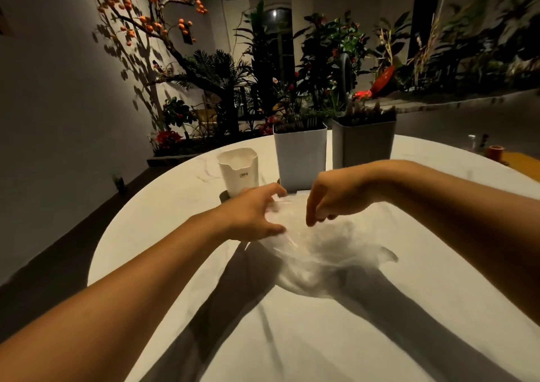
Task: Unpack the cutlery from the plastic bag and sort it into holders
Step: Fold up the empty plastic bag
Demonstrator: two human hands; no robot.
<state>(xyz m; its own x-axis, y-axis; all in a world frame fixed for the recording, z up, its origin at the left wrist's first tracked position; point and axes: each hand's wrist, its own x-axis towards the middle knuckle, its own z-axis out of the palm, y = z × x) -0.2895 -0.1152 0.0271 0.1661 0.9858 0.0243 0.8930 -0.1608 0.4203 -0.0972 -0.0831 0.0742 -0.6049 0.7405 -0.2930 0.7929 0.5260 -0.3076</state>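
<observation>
A crumpled clear plastic bag lies on the white marble table, its contents blurred and hard to make out. My left hand grips the bag's left edge between thumb and curled fingers. My right hand hovers over the bag's top with fingers curled downward, pinching the plastic. Behind the bag stand a small white holder, a taller light square holder with dark cutlery handles showing, and a grey square holder also filled with handles.
Dense potted plants and an orange-fruited tree fill the background beyond the table. An orange cup sits at the far right. The table's curved edge runs along the left side, with dark floor below it.
</observation>
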